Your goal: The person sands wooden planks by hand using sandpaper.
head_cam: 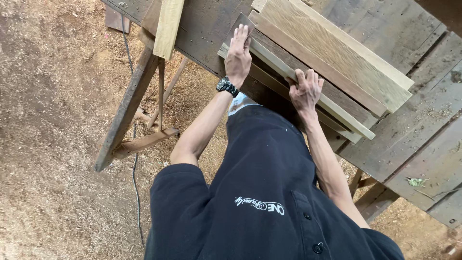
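a stack of planks [332,62] is gripped at its near edge by the right hand [305,90]; the left hand [238,55], laid flat, is pressed on the stack's end. splinters or a sliding board are risked.

Wore a black short-sleeved shirt [260,192] with black buttons [317,248], white curly writing on the front, and a dark wristwatch [226,86] on one wrist.

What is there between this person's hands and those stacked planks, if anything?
Nothing visible. The left hand lies flat on the end of the stacked planks, and the right hand grips their near edge on the workbench. Both touch the wood directly.
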